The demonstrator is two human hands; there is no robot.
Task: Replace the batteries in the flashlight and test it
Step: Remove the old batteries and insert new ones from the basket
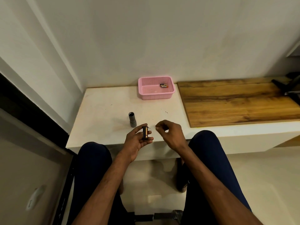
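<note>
Although the print on the cells [146, 132] is too small for me to read, I see the left hand [138, 141] pinching the black battery holder [144, 133], copper colour showing, over the near worktop [100, 114] edge. The right hand [169, 133] has its fingers curled, and I cannot tell if they hold something. The grey flashlight body [132, 119], open-ended, sits just beyond the left hand.

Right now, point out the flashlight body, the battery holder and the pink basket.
flashlight body [132, 119]: head view, mid grey barrel.
battery holder [144, 133]: head view, dark left edge.
pink basket [155, 96]: head view, front wall.
</note>
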